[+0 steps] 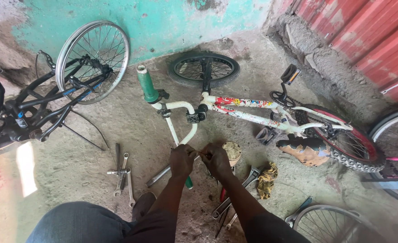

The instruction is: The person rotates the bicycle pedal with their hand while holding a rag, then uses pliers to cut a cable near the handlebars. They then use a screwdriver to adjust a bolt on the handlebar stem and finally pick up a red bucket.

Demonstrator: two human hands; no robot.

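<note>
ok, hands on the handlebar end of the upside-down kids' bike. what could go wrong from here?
1. Both hands, left hand and right hand, work close together at the handlebar; a slip could pinch fingers.
2. The bike rests inverted on the floor and could tip or roll if pushed hard.
3. Loose wrenches and an adjustable spanner lie near the knees; easy to kneel on or kick away.

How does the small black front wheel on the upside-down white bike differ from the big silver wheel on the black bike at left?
The small front wheel has a thick black tyre and a dark rim; the big silver wheel shows a bare shiny rim with no tyre that I can see. The small one sits low near the turquoise wall; the silver one is clearly larger and is raised, tilted toward the camera. Both are spoked and mounted in forks.
</note>
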